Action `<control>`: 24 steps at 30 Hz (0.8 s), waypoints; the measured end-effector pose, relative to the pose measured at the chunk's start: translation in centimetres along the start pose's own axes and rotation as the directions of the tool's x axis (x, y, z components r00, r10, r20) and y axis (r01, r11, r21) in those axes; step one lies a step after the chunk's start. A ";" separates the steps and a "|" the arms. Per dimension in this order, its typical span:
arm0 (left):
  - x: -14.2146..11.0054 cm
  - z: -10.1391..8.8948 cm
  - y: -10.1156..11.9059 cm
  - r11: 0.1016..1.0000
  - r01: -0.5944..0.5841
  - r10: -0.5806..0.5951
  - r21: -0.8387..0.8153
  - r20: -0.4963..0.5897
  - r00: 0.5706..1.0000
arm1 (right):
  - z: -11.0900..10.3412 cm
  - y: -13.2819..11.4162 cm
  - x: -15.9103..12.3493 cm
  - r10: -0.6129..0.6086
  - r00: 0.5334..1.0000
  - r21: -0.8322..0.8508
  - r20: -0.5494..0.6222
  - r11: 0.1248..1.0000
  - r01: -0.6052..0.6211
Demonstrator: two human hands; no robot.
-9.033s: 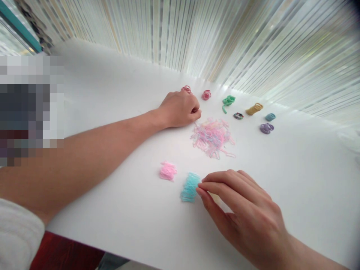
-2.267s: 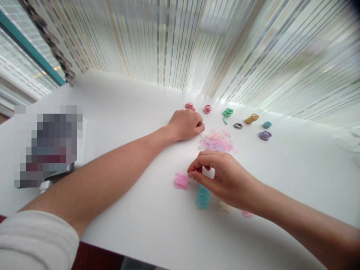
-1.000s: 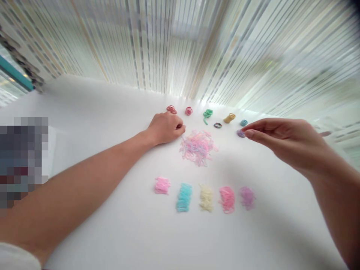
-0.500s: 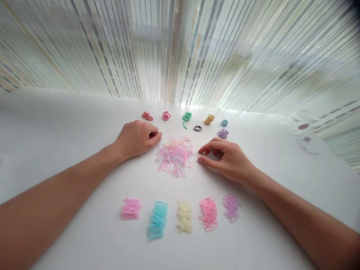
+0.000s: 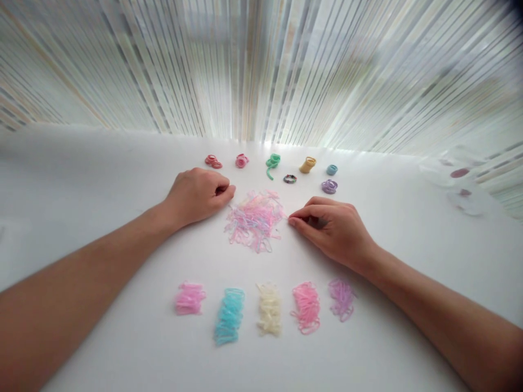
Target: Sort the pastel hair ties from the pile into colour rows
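Observation:
A loose heap of pastel rubber bands (image 5: 255,220), mostly pink with some lilac and pale blue, lies between my hands on the white table. My left hand (image 5: 200,190) rests at the heap's left side, fingers curled closed; whatever is in them, if anything, is hidden. At the right edge my right hand (image 5: 333,226) pinches thumb and forefinger together on a thin pale rubber band (image 5: 286,216). Nearer me are sorted piles of bands in a row: pink-violet (image 5: 190,299), turquoise (image 5: 229,317), cream (image 5: 269,310), pink (image 5: 306,307) and lilac (image 5: 342,300).
Along the back lie coiled bundles in red (image 5: 213,161), pink (image 5: 242,160), green (image 5: 273,161), yellow (image 5: 308,165), blue (image 5: 332,170) and purple (image 5: 329,187). A multicoloured ring (image 5: 290,178) sits among them. Clear plastic pieces (image 5: 466,202) are at far right, before a striped curtain (image 5: 253,71).
My right thumb and forefinger have come together from a small gap, closing on a band at the heap's edge. My left hand has stayed nearly in place. The view has shifted slightly.

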State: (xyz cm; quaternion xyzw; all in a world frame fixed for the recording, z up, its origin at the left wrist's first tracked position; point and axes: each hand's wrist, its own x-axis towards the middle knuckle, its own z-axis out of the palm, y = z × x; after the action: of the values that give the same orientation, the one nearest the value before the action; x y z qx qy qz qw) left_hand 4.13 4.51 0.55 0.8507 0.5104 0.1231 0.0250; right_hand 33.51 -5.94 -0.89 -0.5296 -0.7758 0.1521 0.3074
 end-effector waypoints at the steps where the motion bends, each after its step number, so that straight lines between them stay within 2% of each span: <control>1: 0.0 0.1 0.0 1.000 0.000 0.000 0.001 -0.005 1.000 | -0.1 0.0 0.0 0.018 1.000 0.007 -0.005 1.000 -0.018; 5: -0.1 0.2 0.2 1.000 -0.003 0.003 0.011 -0.005 1.000 | -0.5 0.1 -0.3 0.102 0.992 0.072 -0.075 0.993 -0.097; 8: -0.2 0.2 0.4 1.000 -0.003 0.003 0.010 0.001 1.000 | -0.7 0.2 -0.6 0.107 0.990 0.151 -0.096 0.984 -0.092; 11: -0.2 0.2 0.5 1.000 0.004 -0.004 0.015 0.003 1.000 | -0.8 0.1 -0.8 0.051 0.999 0.207 0.014 0.977 -0.053; 15: -0.1 0.2 0.5 1.000 0.013 -0.013 0.018 0.010 1.000 | -1.1 -0.5 -0.7 -0.061 0.987 0.153 0.152 0.987 0.037; 19: 0.0 0.2 0.2 0.999 0.023 -0.023 0.027 0.011 1.000 | -1.3 -0.5 -0.5 -0.120 0.974 0.151 0.190 0.984 0.091; 24: 0.2 0.2 0.0 0.998 0.046 -0.047 0.054 0.022 0.999 | -1.2 0.1 -0.4 -0.215 0.960 0.195 0.182 0.964 0.179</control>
State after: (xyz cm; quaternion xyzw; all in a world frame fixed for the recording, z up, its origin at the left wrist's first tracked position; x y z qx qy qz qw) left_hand 4.26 4.69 0.44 0.8403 0.5329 0.0991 0.0112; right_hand 34.43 -6.36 -0.12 -0.4020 -0.8353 0.2418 0.2867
